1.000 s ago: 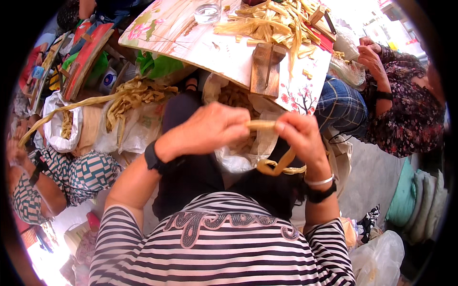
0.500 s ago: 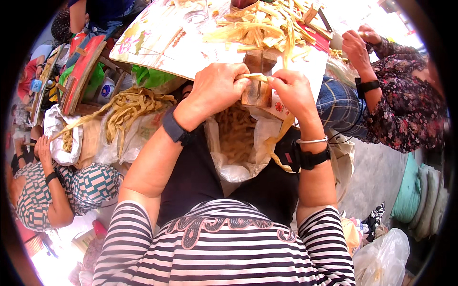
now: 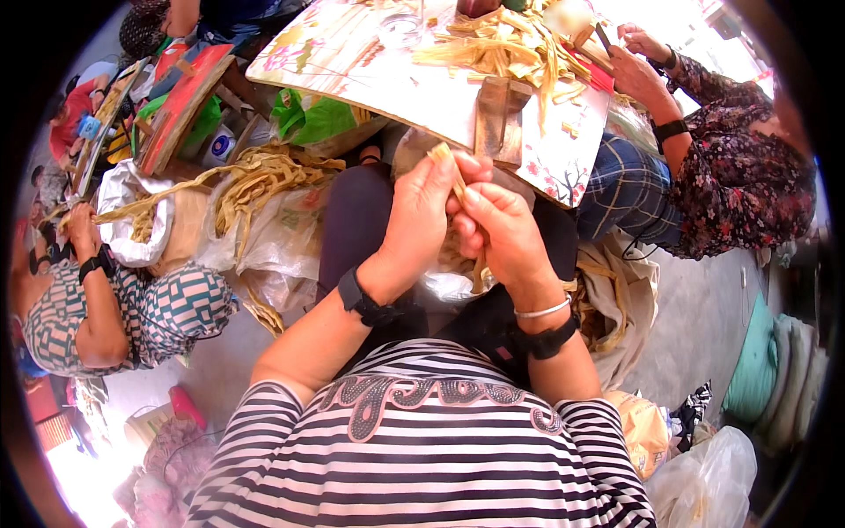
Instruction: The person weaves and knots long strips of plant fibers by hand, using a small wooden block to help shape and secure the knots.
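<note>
Pinched between my left hand (image 3: 418, 211) and my right hand (image 3: 497, 229) is a folded yellow-tan strip (image 3: 456, 183), tilted, its short end poking above my left thumb; its tail hangs below my right fingers. The hands are close together over my dark-trousered lap, both with fingers curled around the strip. Just beyond them, a wooden block with a slot (image 3: 498, 128) rests on the white flower-patterned table (image 3: 326, 57). A pale plastic bag (image 3: 444, 286) lies under my hands, mostly hidden by them.
More yellow strips (image 3: 475, 44) pile on the table; others (image 3: 268, 185) drape over bags at left, near a white sack (image 3: 121, 246). Co-workers sit at left (image 3: 132, 317) and right (image 3: 722, 185). Red boards (image 3: 176, 114) stand at upper left, green bundles (image 3: 748, 370) at lower right.
My hands have come together from a horizontal hold at the table edge, moving down since half a second ago; the strip is now angled upward. The right-hand co-worker's hands have shifted.
</note>
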Available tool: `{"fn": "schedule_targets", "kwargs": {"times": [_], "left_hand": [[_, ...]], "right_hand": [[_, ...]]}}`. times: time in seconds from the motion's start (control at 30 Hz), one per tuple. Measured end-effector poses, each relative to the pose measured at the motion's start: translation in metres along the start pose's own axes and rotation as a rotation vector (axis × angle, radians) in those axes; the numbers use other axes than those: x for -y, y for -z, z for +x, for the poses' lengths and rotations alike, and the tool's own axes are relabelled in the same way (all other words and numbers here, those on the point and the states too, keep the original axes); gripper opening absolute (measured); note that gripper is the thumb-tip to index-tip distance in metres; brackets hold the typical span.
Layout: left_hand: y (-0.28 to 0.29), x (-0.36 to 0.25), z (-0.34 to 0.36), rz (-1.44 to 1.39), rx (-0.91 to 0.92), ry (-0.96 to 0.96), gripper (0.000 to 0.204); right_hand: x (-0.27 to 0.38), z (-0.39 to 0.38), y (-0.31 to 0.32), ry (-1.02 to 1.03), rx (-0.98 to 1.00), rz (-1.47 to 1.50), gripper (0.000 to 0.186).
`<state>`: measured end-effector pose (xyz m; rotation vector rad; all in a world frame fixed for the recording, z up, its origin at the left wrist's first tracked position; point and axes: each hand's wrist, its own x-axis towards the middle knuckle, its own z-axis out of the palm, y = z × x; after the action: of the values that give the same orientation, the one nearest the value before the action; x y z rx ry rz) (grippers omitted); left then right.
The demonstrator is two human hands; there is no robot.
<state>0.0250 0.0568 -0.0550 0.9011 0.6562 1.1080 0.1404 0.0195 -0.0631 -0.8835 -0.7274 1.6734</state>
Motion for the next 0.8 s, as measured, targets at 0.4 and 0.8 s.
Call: {"fn": "schedule_targets", "kwargs": {"times": [0.4,0.8], "left_hand": [[0.018,-0.045,-0.015,0.681,-0.086,-1.083,0.033],[0.012,-0.045,-0.049,0.937,0.095,-0.31,0.016]], "right_hand": [[0.016,-0.047,-0.037,0.141,0.127,-0.042,0.014],[-0.001,-0.037,-0.018,0.119,0.083,-0.179,0.02]]}}
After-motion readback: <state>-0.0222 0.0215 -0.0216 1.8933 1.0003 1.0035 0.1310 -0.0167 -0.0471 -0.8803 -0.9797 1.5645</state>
